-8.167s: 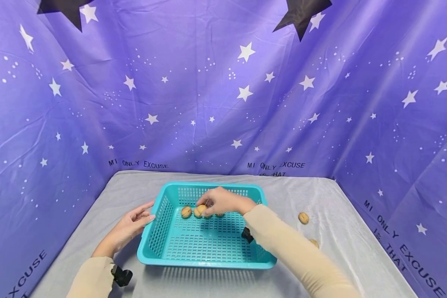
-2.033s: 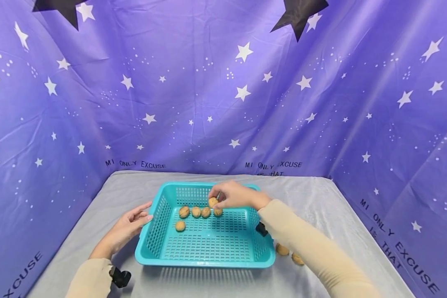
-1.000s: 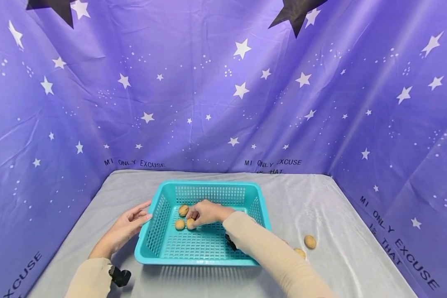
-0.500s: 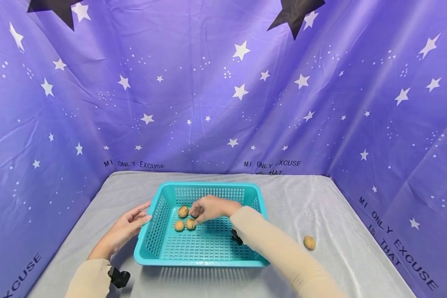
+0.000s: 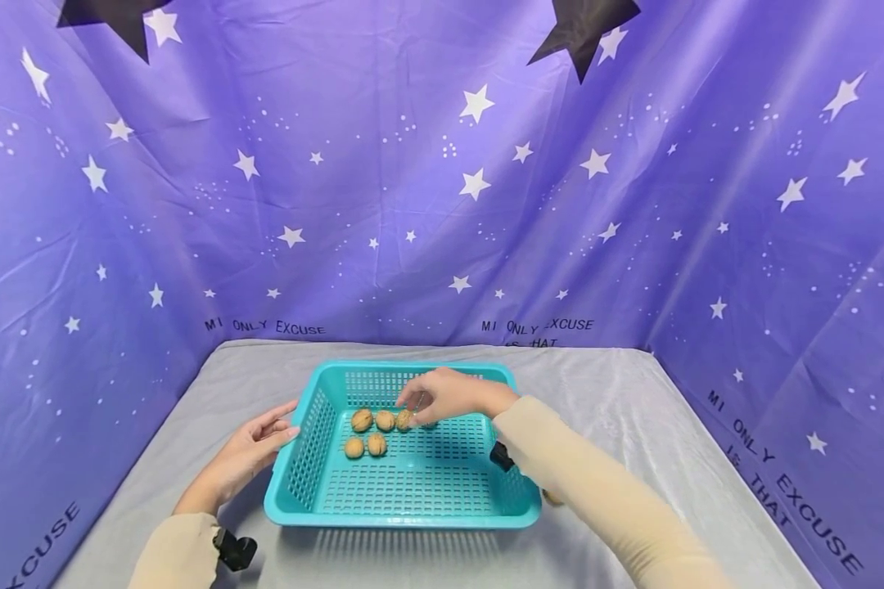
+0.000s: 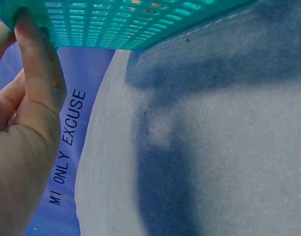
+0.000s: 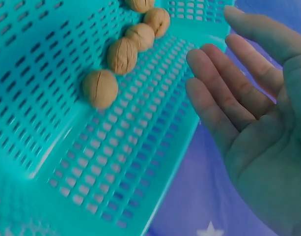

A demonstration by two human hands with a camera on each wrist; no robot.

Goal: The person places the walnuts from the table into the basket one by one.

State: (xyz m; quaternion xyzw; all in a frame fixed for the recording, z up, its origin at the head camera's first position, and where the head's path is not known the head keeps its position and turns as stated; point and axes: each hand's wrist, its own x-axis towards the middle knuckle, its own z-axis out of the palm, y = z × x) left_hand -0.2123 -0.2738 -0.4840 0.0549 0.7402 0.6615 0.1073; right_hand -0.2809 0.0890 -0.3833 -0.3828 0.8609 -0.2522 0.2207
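A turquoise plastic basket (image 5: 405,520) stands on the grey cloth, with several walnuts (image 5: 361,420) inside. Most lie in a row along the far wall, and two form a second row in front. My left hand (image 5: 254,446) holds the basket's left rim; the left wrist view has its fingers (image 6: 35,64) up against the rim. Above the far row's right part hovers my right hand (image 5: 445,394), fingers apart and palm bare in the right wrist view. It partly hides the walnuts below. Another walnut (image 5: 552,497) peeks out beside the right sleeve, outside the basket.
Grey cloth (image 5: 383,564) covers the table. Purple star-printed curtains (image 5: 412,204) enclose its back and sides. The right forearm (image 5: 597,491) crosses over the basket's right wall. Black wrist cameras (image 5: 234,550) sit on the sleeves.
The walnut my right hand held two seconds ago now lies second in the front row. That hand has let go and drawn back up and right. The left hand has stayed on the rim.
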